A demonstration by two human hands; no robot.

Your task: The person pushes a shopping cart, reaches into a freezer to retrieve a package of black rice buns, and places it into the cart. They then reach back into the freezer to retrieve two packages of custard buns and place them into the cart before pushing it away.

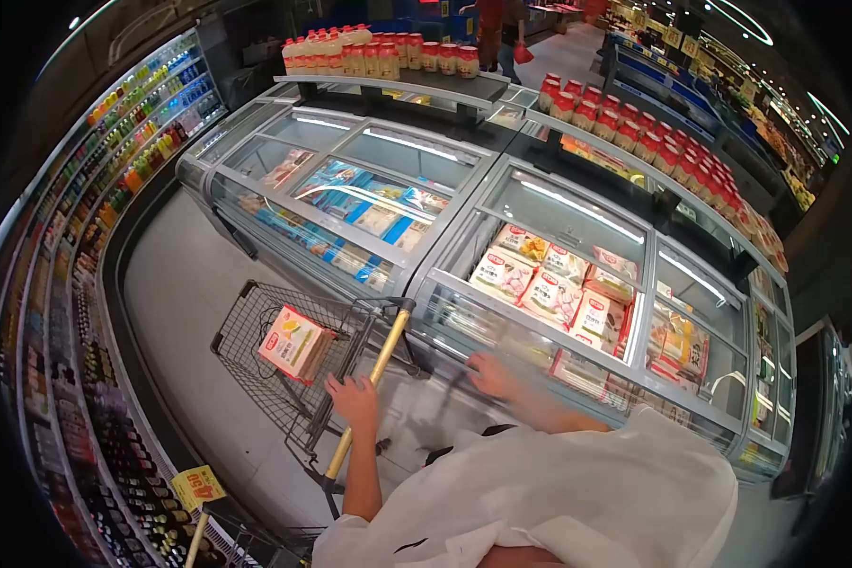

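Note:
My left hand (353, 401) lies across the yellow handle (384, 358) of a wire shopping cart (256, 379), its fingers stretched out past the bar. In the cart basket sits a red and white food package (295, 343) with a yellow picture on its front. My right hand (491, 376) hangs beside the lower front of a glass-topped freezer (530, 322), somewhat blurred, with its fingers loosely apart. Nothing shows in that hand. Inside the freezer, several red and white frozen food bags (551, 295) lie under the glass.
Another freezer (350, 180) holds blue packages (336, 180). Red-capped jars (625, 131) line the shelf above. Along the left curve drink shelves (114, 189). A second cart's handle (197, 538) and a yellow price sign (197, 487) are at lower left. People (504, 38) stand far back.

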